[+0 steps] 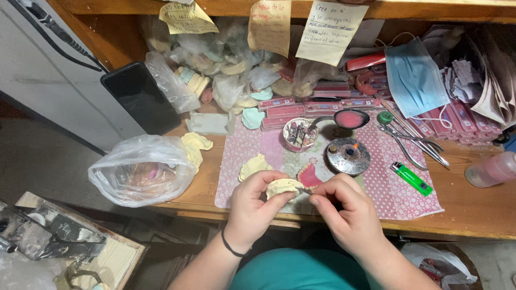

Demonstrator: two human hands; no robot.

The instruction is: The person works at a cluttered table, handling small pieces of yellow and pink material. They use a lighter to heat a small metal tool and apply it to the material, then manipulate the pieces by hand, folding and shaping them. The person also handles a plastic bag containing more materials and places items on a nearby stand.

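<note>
Wooden and crowded, the surface (473, 207) carries a pink dotted mat (400, 196) at its middle, with bags of casts and stacked pink boxes (301, 104) heaped against the back under 3 hanging paper notes.

Just above the near edge of the mat, the left hand (252, 209) cups a pale yellow dental cast (283, 186) — fingers curled beneath it, thumb pressed along its near side, so the grip is closed around the cast. The right hand (344, 209) pinches a thin metal instrument (305, 190) between thumb and fingertips, its tip touching the cast's right edge; that grip is narrow and tight on the handle.

The cast looks like plaster: stiff, light enough for 1 hand, probably brittle at its thin ridges and likely to chip if squeezed or dropped. Its broad base seems the safest place to hold, as the left hand does now.

Just beyond the hands lie a pink wax plate (309, 176) and a second yellow cast (253, 166). Further back stand a small lit burner (348, 156), a round cup of burs (299, 134) and a ladle of pink wax (349, 118). A green lighter (411, 178) and metal pliers (411, 140) lie to the right, and a clear plastic bag (141, 169) sits at the left edge beside a dark phone (141, 98).
</note>
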